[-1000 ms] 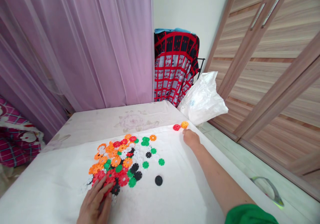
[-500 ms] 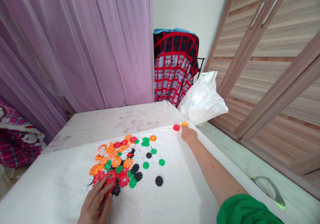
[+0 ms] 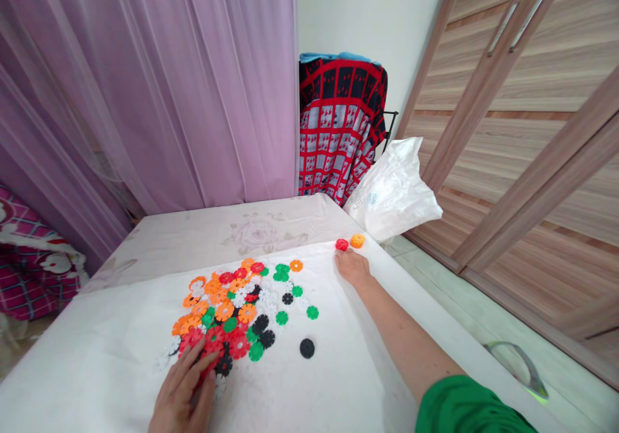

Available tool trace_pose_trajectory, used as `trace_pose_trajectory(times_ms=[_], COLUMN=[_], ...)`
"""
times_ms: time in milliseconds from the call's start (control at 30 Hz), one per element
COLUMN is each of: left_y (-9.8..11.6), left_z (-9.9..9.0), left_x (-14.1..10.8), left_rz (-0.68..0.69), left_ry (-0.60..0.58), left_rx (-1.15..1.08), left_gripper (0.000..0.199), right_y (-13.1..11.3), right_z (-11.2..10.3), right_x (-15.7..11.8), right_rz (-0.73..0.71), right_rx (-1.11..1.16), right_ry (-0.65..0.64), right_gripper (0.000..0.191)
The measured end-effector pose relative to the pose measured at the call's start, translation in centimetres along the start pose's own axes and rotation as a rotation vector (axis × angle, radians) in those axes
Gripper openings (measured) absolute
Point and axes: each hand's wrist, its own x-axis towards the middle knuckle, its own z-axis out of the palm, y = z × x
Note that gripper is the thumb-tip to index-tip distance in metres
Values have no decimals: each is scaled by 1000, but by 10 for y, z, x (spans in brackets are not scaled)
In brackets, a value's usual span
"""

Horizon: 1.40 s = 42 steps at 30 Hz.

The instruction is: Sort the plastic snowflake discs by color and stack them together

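Note:
My left hand (image 3: 186, 388) rests with its fingers spread over red discs (image 3: 238, 343) at the near edge of a pile of notched plastic discs. Orange (image 3: 224, 310), green (image 3: 256, 351), white and black pieces lie in the same pile. At the far right of the white cloth, my right hand (image 3: 351, 265) is just below a small red stack (image 3: 341, 245). Its fingertips point away from the camera, and whether they pinch a piece is hidden. An orange stack (image 3: 358, 240) stands right beside the red one. A black disc (image 3: 307, 348) lies apart, right of the pile.
The white cloth (image 3: 97, 349) covers the near part of the table, with a flowered cover (image 3: 169, 236) behind. A white plastic bag (image 3: 396, 191) leans at the far right corner. Wooden cabinets (image 3: 512, 149) stand right and a purple curtain (image 3: 217, 85) hangs behind.
My right hand has moved left and slightly nearer, from the orange stack to the red one. My left hand has stayed almost in place.

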Motion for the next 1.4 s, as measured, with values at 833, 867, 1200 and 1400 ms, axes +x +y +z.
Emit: trace_pose_trajectory(times_ms=[833,867,1200,1400], left_y=[41,44,68,69], left_z=[-7,-8,-11,-21], left_x=[-5,-7,-29,-32], left_rz=[-108,-119,-93,-156], left_ry=[-53,-56,-133,-126], left_rx=[97,136,325,282], left_gripper=[40,42,55,49], right_y=[-43,-46,-72,-73], right_z=[59,59,53,56], right_x=[-176,-185,-181,-183], right_rz=[-190,-184,-218,-428], right_rx=[244,215,269,421], right_ry=[239,224,369,504], right_gripper=[60,62,51,33])
